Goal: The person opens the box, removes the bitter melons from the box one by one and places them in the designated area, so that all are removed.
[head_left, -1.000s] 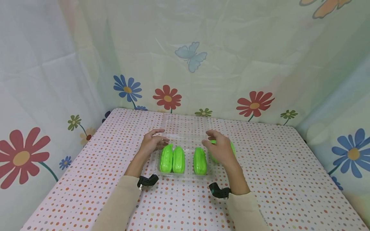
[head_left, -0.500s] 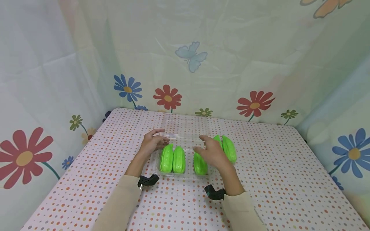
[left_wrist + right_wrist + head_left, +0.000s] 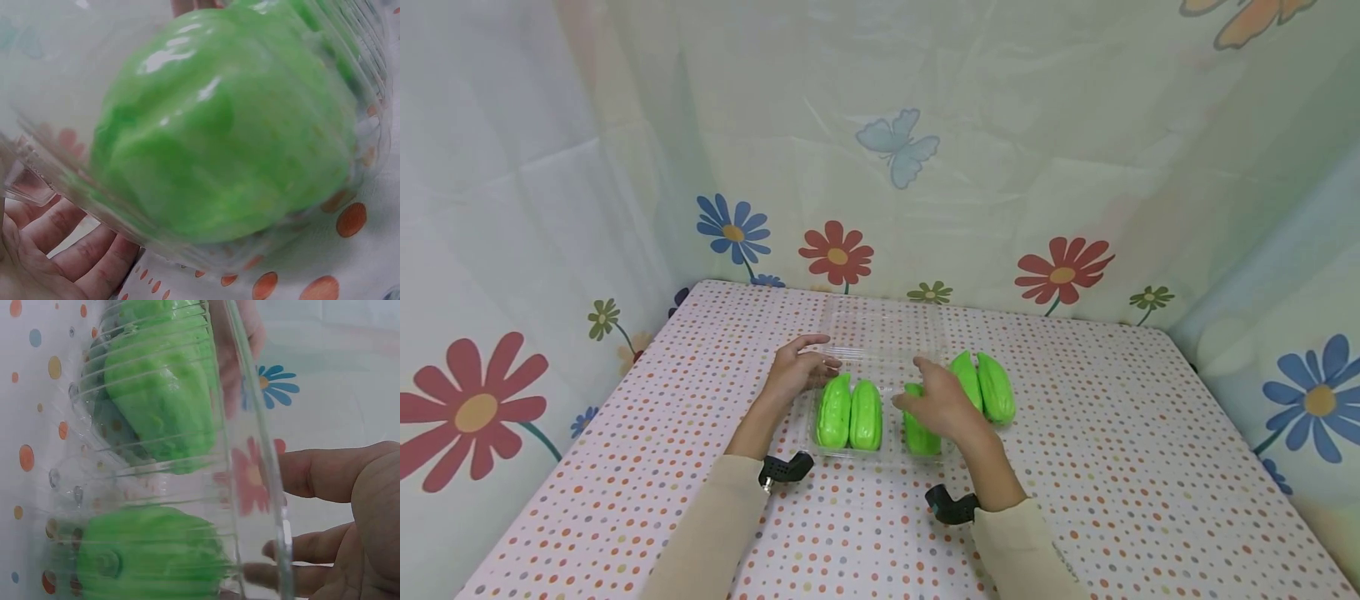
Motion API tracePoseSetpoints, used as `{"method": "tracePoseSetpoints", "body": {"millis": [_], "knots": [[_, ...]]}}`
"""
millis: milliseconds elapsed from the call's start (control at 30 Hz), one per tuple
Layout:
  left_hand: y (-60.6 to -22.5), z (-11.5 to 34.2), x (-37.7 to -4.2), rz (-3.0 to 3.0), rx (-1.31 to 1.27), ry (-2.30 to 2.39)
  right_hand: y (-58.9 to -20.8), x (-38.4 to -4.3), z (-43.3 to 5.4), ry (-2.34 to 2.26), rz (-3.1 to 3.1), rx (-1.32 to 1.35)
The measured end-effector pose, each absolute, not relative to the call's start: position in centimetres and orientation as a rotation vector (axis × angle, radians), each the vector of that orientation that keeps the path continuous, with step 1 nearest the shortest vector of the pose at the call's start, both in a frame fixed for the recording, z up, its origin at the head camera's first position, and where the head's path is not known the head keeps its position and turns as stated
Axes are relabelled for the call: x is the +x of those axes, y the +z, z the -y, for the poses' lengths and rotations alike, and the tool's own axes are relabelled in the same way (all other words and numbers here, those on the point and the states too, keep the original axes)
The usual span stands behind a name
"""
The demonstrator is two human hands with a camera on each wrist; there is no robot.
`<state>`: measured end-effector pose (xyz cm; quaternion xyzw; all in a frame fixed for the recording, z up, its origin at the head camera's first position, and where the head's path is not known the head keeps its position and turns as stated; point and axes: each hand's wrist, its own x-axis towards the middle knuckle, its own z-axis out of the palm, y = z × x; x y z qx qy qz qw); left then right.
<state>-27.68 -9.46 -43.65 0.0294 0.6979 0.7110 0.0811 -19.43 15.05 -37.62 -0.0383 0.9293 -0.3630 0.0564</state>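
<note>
A clear plastic clamshell box (image 3: 891, 457) lies opened on the table, its lid (image 3: 883, 321) folded back. Inside are two bright green, ridged, bitter-melon-like pieces (image 3: 833, 412) side by side at the left and one green piece (image 3: 921, 433) at the right. My left hand (image 3: 790, 373) is at the box's left back corner, fingers relaxed and apart; the left wrist view shows its fingers (image 3: 87, 256) beside the clear wall. Over the right-hand piece hovers my right hand (image 3: 943, 404), thumb and fingers spread. In the right wrist view its fingers (image 3: 319, 472) are over the box rim.
Two more green pieces (image 3: 996, 387) lie on the dotted tablecloth (image 3: 1112, 467) just right of the box, partly behind my right hand. A flowered curtain (image 3: 1000, 150) hangs behind and beside the table.
My right hand has moved left from over the loose pieces to over the right-hand piece in the box, uncovering the two loose ones. My left hand has stayed in place.
</note>
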Motion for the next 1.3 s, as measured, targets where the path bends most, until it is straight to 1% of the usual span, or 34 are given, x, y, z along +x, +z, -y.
{"method": "tracePoseSetpoints", "body": {"millis": [833,1300], "knots": [[-43.3,9.5,-27.4,-2.083,0.101,2.122,-38.7,-19.3,-14.5,-0.949,-2.737,-0.15],[-43.4,9.4,-27.5,-2.097,0.091,2.128,-38.9,-19.5,-14.4,-0.866,-2.749,-0.219]]}}
